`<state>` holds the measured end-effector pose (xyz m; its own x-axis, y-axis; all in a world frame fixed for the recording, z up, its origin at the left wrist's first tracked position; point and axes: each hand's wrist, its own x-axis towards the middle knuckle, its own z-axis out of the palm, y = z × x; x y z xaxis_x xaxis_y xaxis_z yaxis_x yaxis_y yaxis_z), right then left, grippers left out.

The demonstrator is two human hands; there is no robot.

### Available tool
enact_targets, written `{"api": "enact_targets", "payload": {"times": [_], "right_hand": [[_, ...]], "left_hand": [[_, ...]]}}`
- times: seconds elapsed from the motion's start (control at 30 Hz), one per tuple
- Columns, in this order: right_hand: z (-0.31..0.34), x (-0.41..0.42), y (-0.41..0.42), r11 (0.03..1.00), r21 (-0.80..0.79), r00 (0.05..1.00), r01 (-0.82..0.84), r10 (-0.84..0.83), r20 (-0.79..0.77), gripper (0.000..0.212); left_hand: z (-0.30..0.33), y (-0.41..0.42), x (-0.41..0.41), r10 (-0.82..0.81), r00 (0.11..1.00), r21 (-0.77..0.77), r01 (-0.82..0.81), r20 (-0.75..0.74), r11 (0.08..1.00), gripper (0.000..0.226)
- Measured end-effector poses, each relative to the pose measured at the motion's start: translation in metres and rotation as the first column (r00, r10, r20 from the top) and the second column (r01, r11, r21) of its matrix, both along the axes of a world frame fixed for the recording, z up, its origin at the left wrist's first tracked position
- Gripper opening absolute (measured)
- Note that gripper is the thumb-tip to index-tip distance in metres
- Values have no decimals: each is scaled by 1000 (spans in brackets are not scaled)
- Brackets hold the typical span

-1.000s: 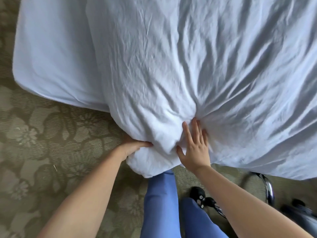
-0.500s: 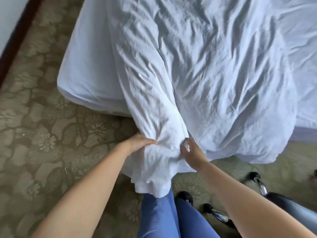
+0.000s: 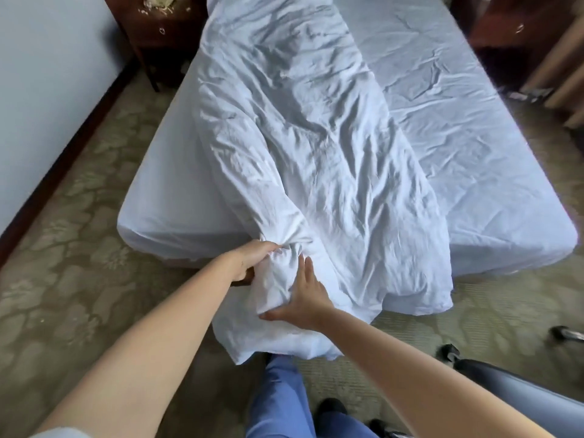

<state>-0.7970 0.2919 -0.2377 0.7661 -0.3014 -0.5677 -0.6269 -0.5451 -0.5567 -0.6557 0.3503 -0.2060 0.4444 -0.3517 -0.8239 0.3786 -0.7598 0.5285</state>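
**Duvet end gathered at the foot of the bed**

Head view: the white duvet (image 3: 316, 172) is laid lengthwise on the bed (image 3: 474, 137). Its long axis runs straight away from the fingers toward the far end. Its near end is draped over the foot edge, and a loose corner hangs below both hands, just above the blue trousers (image 3: 278, 396).

A bunch of fabric at the duvet's left edge is clenched in the left hand (image 3: 252, 260), with the fingers (image 3: 268, 248) curled into the folds. The right hand (image 3: 305, 298) is laid just beside it, a little nearer the body. Its fingers (image 3: 308, 267) are straight, the thumb is spread, and the palm is pressed flat on the cloth, so nothing is grasped by it.

Most of the duvet lies ahead and to the right of the fingers. Bare sheet is exposed further right. Any spreading is therefore judged to call for a pull rightward, across the axis. The right hand is the nearer one for this.
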Motion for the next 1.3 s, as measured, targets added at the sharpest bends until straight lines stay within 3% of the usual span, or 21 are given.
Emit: {"api": "enact_targets", "payload": {"times": [0.13,0.23,0.33,0.37,0.4,0.43,0.5,0.53,0.57,0.6,0.63,0.67,0.73,0.8,0.87,0.97,1.03,1.1,1.17,1.23,1.3], "right_hand": [[27,14,-17,978,-120,985,170,-163,64,139],[46,25,-45,917,-285,958,279,-243,154,107],[70,51,-79,819,-543,976,185,-90,197,56],[79,61,-88,785,-606,983,125,-18,180,41],[87,73,-97,750,-657,985,78,43,167,32],[95,86,-106,715,-698,983,41,94,155,28],[110,114,-119,658,-753,976,-22,179,128,29],[117,129,-124,627,-777,967,-56,227,114,31],[125,143,-129,591,-802,955,-90,280,99,31],[131,156,-133,558,-821,941,-118,327,87,29],[136,167,-138,533,-837,931,-124,353,87,27],[141,178,-145,515,-850,931,-113,353,90,25],[142,196,-159,493,-870,940,1,296,169,23],[137,207,-170,504,-832,906,232,199,373,25],[132,212,-177,549,-770,898,326,76,434,42],[126,220,-203,713,-690,991,125,-51,128,110],[123,228,-228,762,-647,998,10,-51,-44,137],[120,245,-250,755,-653,984,52,-150,-96,126],[120,269,-272,680,-716,970,158,-241,-15,85],[122,295,-292,620,-751,971,226,-206,122,55],[127,322,-311,612,-756,973,232,-129,194,47]], "left_hand": [[22,-29,0,195,980,-181,-201,-49,963,21],[43,-54,6,267,961,-260,-277,-74,925,16],[58,-68,26,290,950,-292,-311,-116,904,28],[59,-69,38,309,950,-283,-309,-43,908,36],[60,-67,52,307,943,-234,-271,130,933,43],[61,-64,70,245,887,-137,-207,390,969,44],[63,-57,104,-84,608,83,31,790,996,39],[64,-57,120,-248,463,155,229,851,961,54],[64,-61,131,-370,378,203,413,849,888,81],[64,-70,140,-469,359,226,545,807,807,106],[63,-77,146,-511,384,198,616,769,762,121],[63,-85,154,-472,442,118,623,762,774,122],[65,-103,170,-246,558,-52,464,793,884,83],[73,-124,188,-158,463,-19,356,872,934,40],[81,-148,200,-175,440,15,345,881,939,27],[87,-186,220,-184,513,55,256,838,965,25],[87,-212,237,-186,527,77,221,829,972,26],[89,-237,254,-196,518,90,223,832,971,28],[92,-259,272,-202,514,96,226,834,969,30],[97,-276,293,-190,532,87,212,825,973,31],[102,-285,319,-127,567,44,158,814,986,27]]}}
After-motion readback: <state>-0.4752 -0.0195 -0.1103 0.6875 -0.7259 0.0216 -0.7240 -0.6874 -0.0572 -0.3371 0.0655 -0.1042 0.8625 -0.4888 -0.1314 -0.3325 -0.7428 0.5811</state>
